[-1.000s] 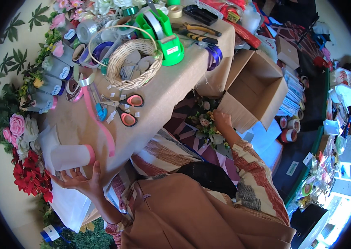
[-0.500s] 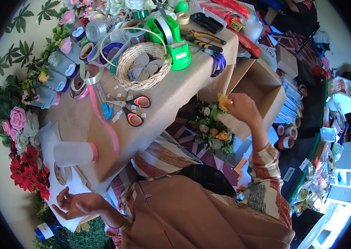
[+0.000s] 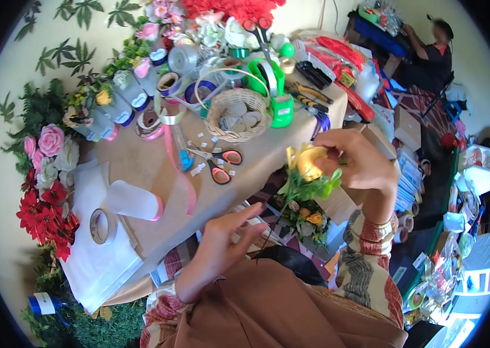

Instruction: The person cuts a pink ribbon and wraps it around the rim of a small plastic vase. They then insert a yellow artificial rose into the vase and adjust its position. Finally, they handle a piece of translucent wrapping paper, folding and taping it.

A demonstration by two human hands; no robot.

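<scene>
Lifted since half a second ago — right hand (image 3: 356, 165) now up at desk-edge height, closed on a yellow artificial flower (image 3: 308, 164) with green leaves below the bloom, held in the air just off the desk's near edge. Left hand (image 3: 224, 240) brought up from the lower left, now open with fingers spread, empty, hovering in front of the desk's (image 3: 140, 168) near side, near the flower but apart from it. Below the flower, a bunch of small artificial flowers (image 3: 305, 214) down beside a cardboard box (image 3: 337, 203).

Further out on the brown desk: a white tape roll (image 3: 101, 226) lying on white sheets, a pink ribbon (image 3: 178, 174) trailing toward the edge, red-handled scissors (image 3: 219, 165) amid scattered paper scraps. Beyond those, a wicker basket (image 3: 238, 116) and just beside it a green tape dispenser (image 3: 274, 93). Along the far and left rim — ribbon spools, pink and red artificial flowers (image 3: 48, 174), green foliage. Far right, another person (image 3: 433, 52) at work, well apart.
</scene>
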